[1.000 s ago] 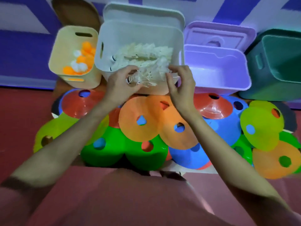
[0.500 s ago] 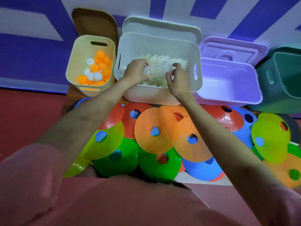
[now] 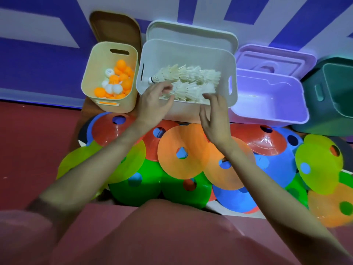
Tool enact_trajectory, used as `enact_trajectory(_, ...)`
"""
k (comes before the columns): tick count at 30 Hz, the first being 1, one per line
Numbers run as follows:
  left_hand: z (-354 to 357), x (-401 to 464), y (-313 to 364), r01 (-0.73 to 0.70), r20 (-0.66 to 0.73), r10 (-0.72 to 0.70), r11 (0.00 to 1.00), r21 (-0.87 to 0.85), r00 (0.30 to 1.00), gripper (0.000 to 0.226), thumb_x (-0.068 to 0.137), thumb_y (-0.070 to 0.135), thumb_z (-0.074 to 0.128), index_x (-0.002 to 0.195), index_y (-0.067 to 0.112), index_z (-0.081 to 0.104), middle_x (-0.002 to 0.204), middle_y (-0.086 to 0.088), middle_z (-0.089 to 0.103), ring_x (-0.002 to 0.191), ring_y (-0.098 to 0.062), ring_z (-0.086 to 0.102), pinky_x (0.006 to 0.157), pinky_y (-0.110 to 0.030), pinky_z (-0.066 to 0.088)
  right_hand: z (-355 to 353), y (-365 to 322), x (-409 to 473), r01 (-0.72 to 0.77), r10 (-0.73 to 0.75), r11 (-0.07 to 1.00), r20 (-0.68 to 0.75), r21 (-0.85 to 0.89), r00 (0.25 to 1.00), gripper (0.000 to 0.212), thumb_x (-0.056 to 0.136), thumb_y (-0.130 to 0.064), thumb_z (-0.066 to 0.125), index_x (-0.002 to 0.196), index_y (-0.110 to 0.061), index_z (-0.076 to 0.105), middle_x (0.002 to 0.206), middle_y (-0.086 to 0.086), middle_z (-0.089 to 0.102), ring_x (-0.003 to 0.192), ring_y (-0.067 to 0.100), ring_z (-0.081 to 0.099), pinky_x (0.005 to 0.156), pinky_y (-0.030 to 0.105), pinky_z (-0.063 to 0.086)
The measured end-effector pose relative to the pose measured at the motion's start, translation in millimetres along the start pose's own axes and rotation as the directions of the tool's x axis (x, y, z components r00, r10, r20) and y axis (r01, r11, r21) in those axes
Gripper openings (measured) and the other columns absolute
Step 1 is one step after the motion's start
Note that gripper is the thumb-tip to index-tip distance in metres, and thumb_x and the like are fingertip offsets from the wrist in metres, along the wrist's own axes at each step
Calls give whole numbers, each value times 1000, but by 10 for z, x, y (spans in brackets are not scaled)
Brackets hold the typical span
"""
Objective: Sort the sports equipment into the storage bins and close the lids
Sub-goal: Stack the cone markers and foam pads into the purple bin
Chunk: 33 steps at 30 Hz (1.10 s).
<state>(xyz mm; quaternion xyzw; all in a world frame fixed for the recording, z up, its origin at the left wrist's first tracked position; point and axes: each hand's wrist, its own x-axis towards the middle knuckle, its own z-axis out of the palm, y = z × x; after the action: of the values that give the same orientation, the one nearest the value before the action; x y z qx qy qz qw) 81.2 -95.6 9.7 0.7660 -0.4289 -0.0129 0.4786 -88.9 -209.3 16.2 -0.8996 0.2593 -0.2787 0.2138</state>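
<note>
A white bin holds a heap of white shuttlecocks; its lid leans behind it. My left hand hovers at the bin's front rim with relaxed fingers and holds nothing. My right hand is just in front of the rim, fingers loosely spread and empty. A cream bin on the left contains orange and white ping-pong balls. A purple bin with nothing inside and a dark green bin stand to the right. Coloured disc cones lie overlapping on the floor in front.
A brown lid leans on the wall behind the cream bin, and a purple lid behind the purple bin. The striped blue and white wall backs the row. Red floor lies to the left. My pink-clad lap fills the foreground.
Both hands let go of the shuttlecocks inside the white bin and drew back toward me to its front rim, now empty.
</note>
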Motion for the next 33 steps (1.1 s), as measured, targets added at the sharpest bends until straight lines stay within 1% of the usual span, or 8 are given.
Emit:
enact_trajectory(3,-7,-508,39,54,-3,-54,998,-24,999,17,83,6,62,99,5,67,89,-2,70,77,-9,63,74,-20,50,-81,33,-451,-37,39,998,-32,56,999,26,95,-12,47,117,-1,53,106,12,56,101,28,52,88,33,42)
enact_trajectory(7,113,-1091,-123,241,118,-253,965,106,960,24,76,3,63,99,8,64,93,-6,69,81,-21,65,75,-37,54,22,271,-955,-179,181,983,73,-43,981,25,92,-14,53,114,-1,54,99,14,56,93,31,52,83,33,39)
enact_trajectory(11,176,-1471,-141,439,163,-477,871,221,864,31,76,10,66,107,9,61,102,-9,67,93,-25,63,82,-39,51,177,442,-1236,-445,500,863,290,-237,816,42,92,-25,57,119,6,50,108,25,56,103,39,51,88,43,40)
enact_trajectory(17,230,-1802,-41,510,143,-551,825,243,822,39,77,9,68,113,5,56,110,-12,61,94,-27,62,84,-40,49,240,422,-1362,-637,611,770,328,-38,720,16,90,-7,51,101,5,53,95,23,63,89,39,58,72,42,42)
enact_trajectory(20,258,-1866,49,564,99,-588,803,193,803,47,80,13,70,121,2,49,111,-11,61,93,-24,62,84,-38,50,136,399,-1353,-672,624,732,288,113,727,7,90,-3,47,92,3,52,86,19,62,79,33,57,65,36,38)
enact_trajectory(23,308,-1870,119,644,140,-653,757,112,744,46,85,25,70,120,2,50,100,-5,65,85,-19,64,77,-34,51,-24,407,-1389,-650,599,730,258,212,758,4,90,-1,49,87,-4,49,78,16,59,72,34,56,65,42,43)
enact_trajectory(27,442,-1832,312,786,270,-738,568,-245,618,32,93,15,59,121,1,50,94,-13,66,56,-4,64,55,-23,52,-231,475,-1506,-656,602,692,261,303,755,15,91,0,50,82,-11,47,72,16,57,65,30,55,63,39,45)
enact_trajectory(33,571,-1854,508,691,-63,-702,711,-130,710,36,78,18,74,107,11,53,94,-1,59,71,-7,54,72,-27,47,-439,612,-1659,-655,649,654,165,379,743,11,93,-1,48,84,-7,48,68,11,55,63,22,51,59,29,42)
